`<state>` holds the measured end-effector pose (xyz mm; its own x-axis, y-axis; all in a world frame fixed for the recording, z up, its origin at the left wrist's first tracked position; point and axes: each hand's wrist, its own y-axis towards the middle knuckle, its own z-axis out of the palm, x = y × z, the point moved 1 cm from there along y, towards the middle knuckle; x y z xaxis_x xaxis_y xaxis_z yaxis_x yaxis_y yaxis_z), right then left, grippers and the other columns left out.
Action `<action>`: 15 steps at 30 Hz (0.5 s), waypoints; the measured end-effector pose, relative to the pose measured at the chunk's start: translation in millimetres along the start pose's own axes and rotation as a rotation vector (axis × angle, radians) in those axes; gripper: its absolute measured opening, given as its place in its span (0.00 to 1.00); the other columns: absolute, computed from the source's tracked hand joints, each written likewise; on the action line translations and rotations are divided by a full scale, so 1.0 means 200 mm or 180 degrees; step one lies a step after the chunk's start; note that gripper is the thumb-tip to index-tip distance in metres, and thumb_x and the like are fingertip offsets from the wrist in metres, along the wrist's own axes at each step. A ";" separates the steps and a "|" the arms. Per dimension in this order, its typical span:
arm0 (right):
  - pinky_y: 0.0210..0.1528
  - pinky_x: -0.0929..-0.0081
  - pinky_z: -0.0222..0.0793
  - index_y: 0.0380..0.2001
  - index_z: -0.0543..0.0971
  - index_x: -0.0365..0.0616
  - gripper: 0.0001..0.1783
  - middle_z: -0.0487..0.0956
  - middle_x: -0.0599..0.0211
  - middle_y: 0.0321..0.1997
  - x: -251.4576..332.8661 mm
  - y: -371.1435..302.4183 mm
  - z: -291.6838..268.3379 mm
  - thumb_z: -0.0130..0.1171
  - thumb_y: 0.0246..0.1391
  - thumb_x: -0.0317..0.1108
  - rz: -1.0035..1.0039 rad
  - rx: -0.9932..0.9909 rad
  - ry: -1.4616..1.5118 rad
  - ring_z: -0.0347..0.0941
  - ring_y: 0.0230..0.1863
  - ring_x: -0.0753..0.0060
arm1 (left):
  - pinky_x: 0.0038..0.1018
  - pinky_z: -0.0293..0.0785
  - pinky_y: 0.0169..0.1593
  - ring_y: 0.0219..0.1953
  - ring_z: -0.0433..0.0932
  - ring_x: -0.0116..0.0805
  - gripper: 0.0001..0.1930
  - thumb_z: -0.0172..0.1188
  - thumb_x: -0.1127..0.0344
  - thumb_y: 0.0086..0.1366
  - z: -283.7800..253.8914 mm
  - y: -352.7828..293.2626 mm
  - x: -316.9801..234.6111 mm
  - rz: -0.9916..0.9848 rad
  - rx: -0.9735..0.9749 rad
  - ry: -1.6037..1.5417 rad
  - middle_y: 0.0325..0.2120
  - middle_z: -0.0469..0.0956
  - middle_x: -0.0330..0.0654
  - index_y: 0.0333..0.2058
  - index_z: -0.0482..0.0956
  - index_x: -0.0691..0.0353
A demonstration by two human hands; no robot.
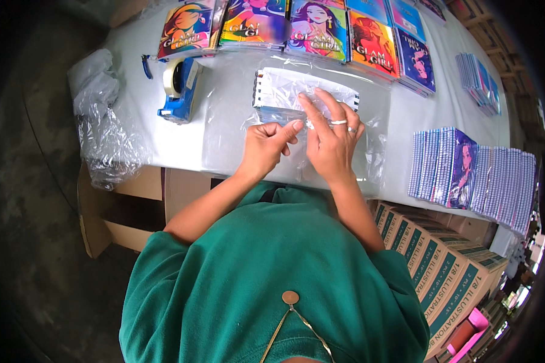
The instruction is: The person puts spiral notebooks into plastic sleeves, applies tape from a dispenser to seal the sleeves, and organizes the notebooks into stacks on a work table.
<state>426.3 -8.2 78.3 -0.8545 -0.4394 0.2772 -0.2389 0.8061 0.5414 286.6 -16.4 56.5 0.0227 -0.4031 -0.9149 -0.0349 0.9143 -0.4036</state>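
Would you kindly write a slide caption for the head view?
Right hand on a white-topped bundle in clear plastic, left hand by its near edge, blue tape dispenser to the left.

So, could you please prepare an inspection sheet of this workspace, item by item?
Surface: white-covered table.
Job's things: spiral-bound bundle; clear film lies around it.
Clutter: crumpled plastic and blue tape dispenser at left.
Hands: right hand touches the bundle; left hand is curled at its near edge, grip unclear.
Cables: thin dark line on floor; cannot tell if cable.
Surroundings: colourful notebooks along the far side, notebook stacks at right, cardboard boxes below them.
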 end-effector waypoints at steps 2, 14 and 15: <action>0.54 0.65 0.51 0.49 0.75 0.55 0.32 0.66 0.69 0.57 0.05 0.05 -0.11 0.60 0.33 0.30 0.0029 0.0700 0.0134 0.59 0.55 0.63 | 0.18 0.56 0.14 0.10 0.64 0.19 0.23 0.66 0.53 0.53 -0.04 0.10 0.13 0.0027 -0.0311 0.0304 0.09 0.70 0.35 0.09 0.69 0.60; 0.60 0.64 0.54 0.50 0.66 0.42 0.43 0.73 0.60 0.48 0.02 0.43 -0.10 0.75 0.26 0.34 0.1092 0.0756 0.2693 0.64 0.56 0.59 | 0.29 0.68 0.43 0.39 0.71 0.27 0.23 0.54 0.49 0.62 0.08 -0.03 0.32 -0.0748 0.1923 -0.0751 0.39 0.72 0.40 0.48 0.66 0.59; 0.61 0.64 0.54 0.51 0.64 0.42 0.45 0.72 0.60 0.49 -0.07 0.38 -0.12 0.76 0.26 0.35 0.1347 0.0597 0.3650 0.64 0.56 0.62 | 0.33 0.67 0.47 0.44 0.70 0.29 0.25 0.51 0.48 0.63 0.00 0.03 0.38 -0.0469 0.1582 -0.1105 0.44 0.70 0.40 0.52 0.63 0.58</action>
<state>431.7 49.4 134.6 -0.0051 -0.1476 0.9890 -0.1854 0.9720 0.1441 288.2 -41.1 -14.8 0.3183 -0.5659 -0.7606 0.4607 0.7935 -0.3976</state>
